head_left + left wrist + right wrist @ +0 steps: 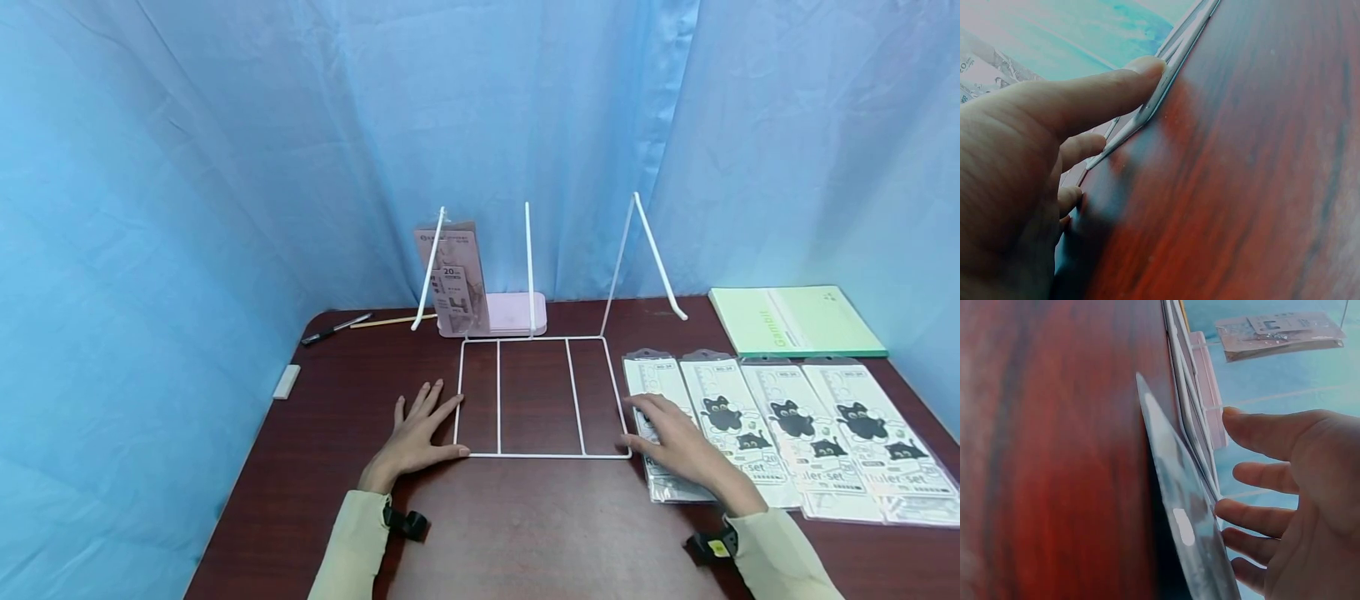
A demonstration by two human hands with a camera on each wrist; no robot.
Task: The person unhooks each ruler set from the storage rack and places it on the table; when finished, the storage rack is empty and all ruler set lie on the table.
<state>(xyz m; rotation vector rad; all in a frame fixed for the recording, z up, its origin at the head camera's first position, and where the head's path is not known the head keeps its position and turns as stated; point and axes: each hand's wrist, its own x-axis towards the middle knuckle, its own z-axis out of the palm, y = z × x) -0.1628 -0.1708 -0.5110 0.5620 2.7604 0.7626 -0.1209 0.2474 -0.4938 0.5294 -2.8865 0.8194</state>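
A white wire rack [540, 456] stands in the middle of the table, its flat base forward and its prongs rising at the back. My left hand [411, 440] spreads its fingers along the base's left side, and its thumb touches the front left corner in the left wrist view. On the other side my right hand [678, 446] reaches over the nearest ruler set packet [651, 377], fingertips right at the base's right bar. Its fingers are spread, with nothing in them. A pink ruler set packet [468, 254] hangs from the rack's left prong.
Several clear ruler set packets with black cats, including one at the far right [855, 392], overlap in a row. Behind them lies a green notebook [810, 321]. A pink case [510, 312] sits behind the rack; a pen [336, 328], pencil [390, 321] and white eraser [287, 382] lie left.
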